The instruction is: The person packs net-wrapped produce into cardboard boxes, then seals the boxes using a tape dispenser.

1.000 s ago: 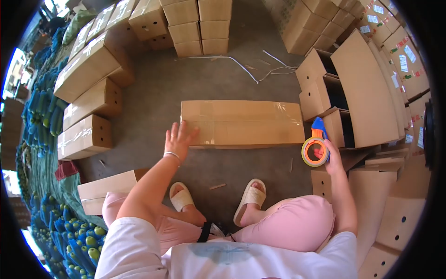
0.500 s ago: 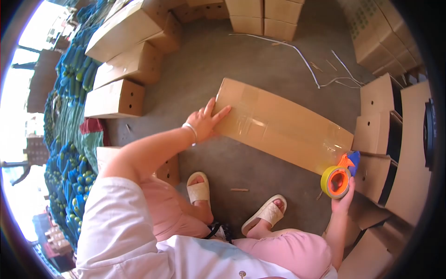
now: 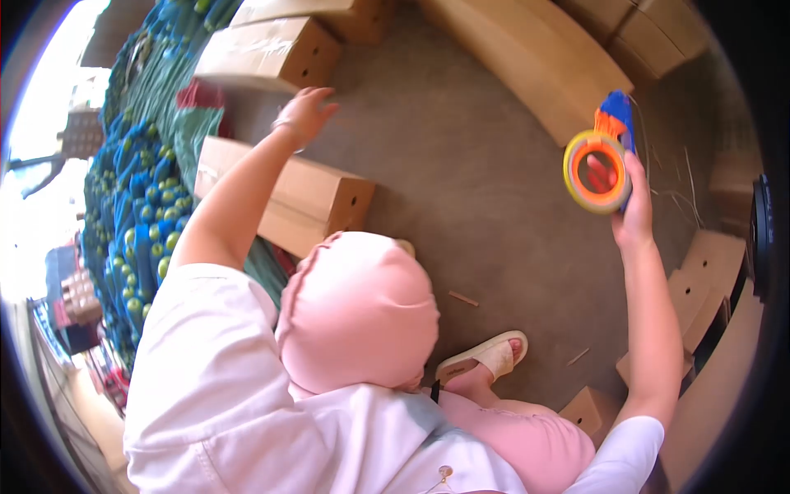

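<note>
My left hand (image 3: 306, 117), with a bracelet at the wrist, is stretched out over the floor, fingers apart and nothing in them. Just beyond it is a cardboard box (image 3: 276, 53) with tape along its top. Wrapped in my right hand (image 3: 634, 210) is an orange and blue tape dispenser (image 3: 611, 123) carrying a yellow-edged roll, held up on the right. Some of my fingers show through the roll's core. A long cardboard box (image 3: 527, 62) lies ahead, its near end left of the dispenser; neither hand touches it.
By my left knee stands another cardboard box (image 3: 317, 198) with round holes. Blue netting with green round fruit (image 3: 148, 214) is piled along the left. More cartons (image 3: 708, 263) stand at right. Scraps (image 3: 463, 298) and thin white strapping (image 3: 646, 148) lie on the concrete floor.
My left hand has let go of the long box and moved left. The long box is now farther ahead. My right hand has raised the tape dispenser, and the view has shifted left.
</note>
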{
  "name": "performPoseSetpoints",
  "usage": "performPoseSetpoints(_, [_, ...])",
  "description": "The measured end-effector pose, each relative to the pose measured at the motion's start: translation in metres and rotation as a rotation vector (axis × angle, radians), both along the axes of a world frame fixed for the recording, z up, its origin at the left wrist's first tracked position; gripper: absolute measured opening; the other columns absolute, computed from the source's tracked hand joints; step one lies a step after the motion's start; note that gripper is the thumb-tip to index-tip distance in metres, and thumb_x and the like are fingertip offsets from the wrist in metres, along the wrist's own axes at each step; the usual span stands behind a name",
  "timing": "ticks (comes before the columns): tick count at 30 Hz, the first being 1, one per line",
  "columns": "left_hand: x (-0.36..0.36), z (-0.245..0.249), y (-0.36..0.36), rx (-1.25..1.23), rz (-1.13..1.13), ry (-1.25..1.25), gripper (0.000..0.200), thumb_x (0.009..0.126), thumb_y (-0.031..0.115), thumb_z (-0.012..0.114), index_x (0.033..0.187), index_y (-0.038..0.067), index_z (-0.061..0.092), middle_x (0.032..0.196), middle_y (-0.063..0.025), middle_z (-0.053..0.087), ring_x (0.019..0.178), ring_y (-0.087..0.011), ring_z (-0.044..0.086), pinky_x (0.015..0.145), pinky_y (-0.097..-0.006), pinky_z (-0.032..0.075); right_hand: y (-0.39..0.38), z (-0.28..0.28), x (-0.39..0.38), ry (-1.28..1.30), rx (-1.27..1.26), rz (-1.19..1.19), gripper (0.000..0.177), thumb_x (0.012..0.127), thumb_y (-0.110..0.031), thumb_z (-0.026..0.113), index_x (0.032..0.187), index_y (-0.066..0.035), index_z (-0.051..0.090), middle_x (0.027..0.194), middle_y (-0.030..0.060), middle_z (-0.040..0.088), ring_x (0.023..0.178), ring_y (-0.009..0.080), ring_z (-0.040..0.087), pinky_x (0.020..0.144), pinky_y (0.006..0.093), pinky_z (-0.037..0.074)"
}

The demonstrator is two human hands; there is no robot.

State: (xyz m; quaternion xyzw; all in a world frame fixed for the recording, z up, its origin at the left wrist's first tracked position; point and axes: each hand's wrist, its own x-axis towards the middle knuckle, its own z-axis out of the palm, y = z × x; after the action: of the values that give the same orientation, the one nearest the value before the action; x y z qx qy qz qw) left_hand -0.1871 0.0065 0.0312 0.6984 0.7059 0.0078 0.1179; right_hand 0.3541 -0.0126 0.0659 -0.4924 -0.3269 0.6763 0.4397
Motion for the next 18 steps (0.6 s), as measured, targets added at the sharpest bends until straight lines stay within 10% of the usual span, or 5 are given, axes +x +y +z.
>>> performPoseSetpoints(8, [-0.236, -0.073, -0.212, 0.182, 1.198, 0.050, 0.086, 0.076, 0.068, 0.058, 0.142, 0.015, 0.040, 0.138, -0.0175, 0.046, 0.127, -0.0352, 0.045, 0.106, -0.0479, 0.036, -0.103, 0.030, -0.068, -0.036, -0.192, 0.301, 0.077, 0.084, -0.036, 0.059, 0.146, 0.001, 0.030, 0.132, 0.0140, 0.052, 0.118, 0.0216, 0.055, 0.102, 0.0354, 0.043])
performPoseSetpoints(13, [-0.185, -0.102, -0.252, 0.265, 1.572, -1.249, 0.090, 0.076, 0.075, 0.055, 0.142, 0.015, 0.041, 0.134, -0.0115, 0.053, 0.124, -0.0324, 0.050, 0.101, -0.0526, 0.040, -0.142, 0.026, -0.104, -0.080, -0.275, 0.190, 0.077, 0.084, -0.034, 0.058, 0.146, 0.001, 0.029, 0.130, 0.0147, 0.053, 0.116, 0.0233, 0.057, 0.101, 0.0361, 0.046])
performPoseSetpoints(18, [-0.079, -0.094, -0.259, 0.211, 1.522, -1.865, 0.078, 0.082, 0.070, 0.054, 0.138, 0.017, 0.044, 0.132, -0.0062, 0.054, 0.120, -0.0264, 0.052, 0.096, -0.0494, 0.043, -0.148, 0.037, -0.128, -0.084, -0.210, 0.139, 0.073, 0.086, -0.034, 0.056, 0.145, 0.000, 0.030, 0.127, 0.0147, 0.055, 0.113, 0.0241, 0.058, 0.098, 0.0377, 0.049])
